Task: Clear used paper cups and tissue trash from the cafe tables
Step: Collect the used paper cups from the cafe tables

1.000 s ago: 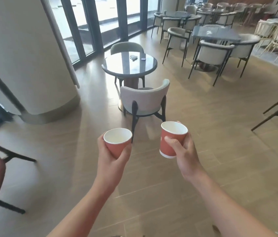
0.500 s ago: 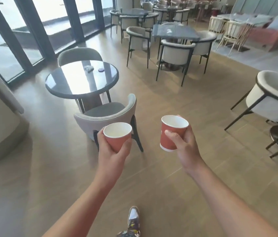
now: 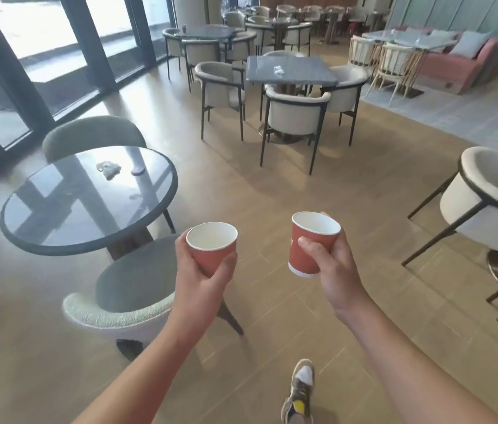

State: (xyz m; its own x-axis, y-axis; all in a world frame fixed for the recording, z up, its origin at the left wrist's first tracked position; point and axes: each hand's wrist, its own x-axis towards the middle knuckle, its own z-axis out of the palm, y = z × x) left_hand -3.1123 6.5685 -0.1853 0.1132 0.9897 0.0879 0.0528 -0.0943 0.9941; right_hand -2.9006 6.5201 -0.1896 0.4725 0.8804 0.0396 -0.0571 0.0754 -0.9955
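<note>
My left hand (image 3: pixel 202 280) grips the first paper cup (image 3: pixel 211 249) at lower centre. My right hand (image 3: pixel 336 264) grips the second paper cup (image 3: pixel 309 243) just beside it. Fingers curl round each cup wall. Crumpled tissue (image 3: pixel 107 169) lies on the round glass table (image 3: pixel 82 209), left of frame. Recommended: nest the cups upright to free one hand, then pinch the tissue.

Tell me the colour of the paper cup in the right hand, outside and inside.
Head view: the paper cup is brick red outside, white inside.

left hand (image 3: pixel 202 283) gripping cup (image 3: pixel 212 247), right hand (image 3: pixel 335 264) likewise
</note>
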